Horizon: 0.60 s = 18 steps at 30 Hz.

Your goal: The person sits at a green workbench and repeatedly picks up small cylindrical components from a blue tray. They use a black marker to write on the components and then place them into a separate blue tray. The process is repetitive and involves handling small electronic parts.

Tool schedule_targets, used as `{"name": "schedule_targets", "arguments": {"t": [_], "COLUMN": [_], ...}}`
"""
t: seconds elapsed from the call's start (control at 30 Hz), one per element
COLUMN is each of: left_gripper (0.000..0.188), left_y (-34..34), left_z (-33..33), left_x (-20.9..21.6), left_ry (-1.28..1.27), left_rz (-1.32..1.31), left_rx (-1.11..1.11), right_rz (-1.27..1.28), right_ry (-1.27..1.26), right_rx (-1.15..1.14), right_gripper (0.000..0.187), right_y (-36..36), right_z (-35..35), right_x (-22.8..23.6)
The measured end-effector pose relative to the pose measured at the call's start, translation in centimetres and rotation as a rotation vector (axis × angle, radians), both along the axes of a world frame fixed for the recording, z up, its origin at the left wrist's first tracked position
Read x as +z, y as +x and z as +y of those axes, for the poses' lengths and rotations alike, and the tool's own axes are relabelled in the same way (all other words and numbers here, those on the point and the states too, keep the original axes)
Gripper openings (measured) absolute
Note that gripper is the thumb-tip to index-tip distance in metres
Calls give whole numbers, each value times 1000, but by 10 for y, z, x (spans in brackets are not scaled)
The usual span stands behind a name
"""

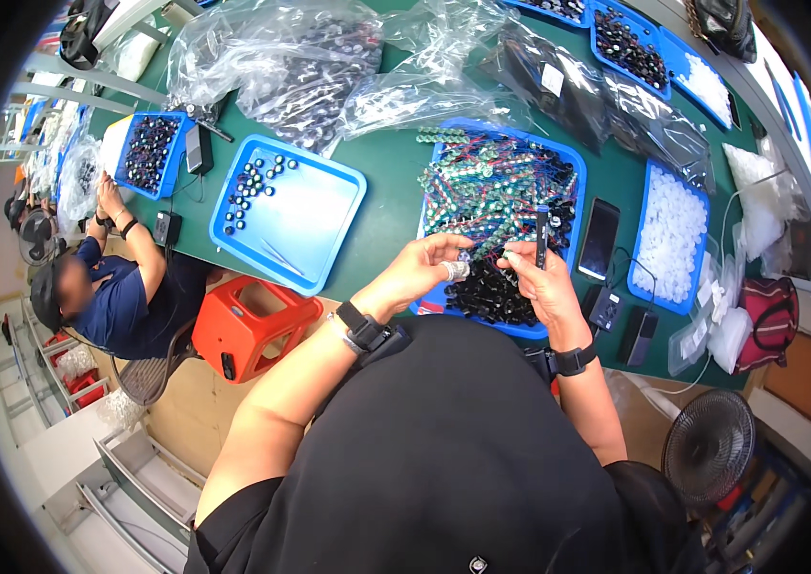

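Near the right hand (549,290): phone (599,238).

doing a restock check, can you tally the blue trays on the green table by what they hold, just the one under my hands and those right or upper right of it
Mixed wired parts, middle tray: 1
Dark parts, upper-right tray and top-edge tray, partly cut off: 2
White pieces, right-hand tray and far upper-right tray: 2
Total: 5

The trays (578,191) are blue, the table (388,196) green, the stool (215,323) red.
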<state>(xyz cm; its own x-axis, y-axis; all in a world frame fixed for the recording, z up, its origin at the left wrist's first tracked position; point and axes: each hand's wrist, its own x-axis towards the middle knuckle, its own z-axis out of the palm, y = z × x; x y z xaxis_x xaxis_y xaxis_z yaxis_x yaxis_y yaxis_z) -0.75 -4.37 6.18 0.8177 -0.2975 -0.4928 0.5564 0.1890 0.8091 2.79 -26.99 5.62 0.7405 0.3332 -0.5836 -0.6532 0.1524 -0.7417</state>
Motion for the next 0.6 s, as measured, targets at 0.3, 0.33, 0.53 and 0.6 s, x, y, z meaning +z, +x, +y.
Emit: {"name": "schedule_targets", "arguments": {"t": [0.3,0.33,0.53,0.6], "left_gripper": [41,41,41,41], "left_y": [0,-1,-1,-3], "left_z": [-6,-5,-7,-8], "left_x": [10,10,13,12], "left_ry": [18,25,-27,-25], "left_rz": [-11,-17,-29,-24], "left_rx": [-3,2,34,43], "right_rz": [-170,-172,-237,-243], "right_ry": [-24,-30,-6,-27], "right_rx": [81,95,103,96], "right_gripper": [20,20,13,14], "right_y": [-5,-4,-6,-7], "right_z": [22,24,34,38], "right_x": [13,14,16,16]}}
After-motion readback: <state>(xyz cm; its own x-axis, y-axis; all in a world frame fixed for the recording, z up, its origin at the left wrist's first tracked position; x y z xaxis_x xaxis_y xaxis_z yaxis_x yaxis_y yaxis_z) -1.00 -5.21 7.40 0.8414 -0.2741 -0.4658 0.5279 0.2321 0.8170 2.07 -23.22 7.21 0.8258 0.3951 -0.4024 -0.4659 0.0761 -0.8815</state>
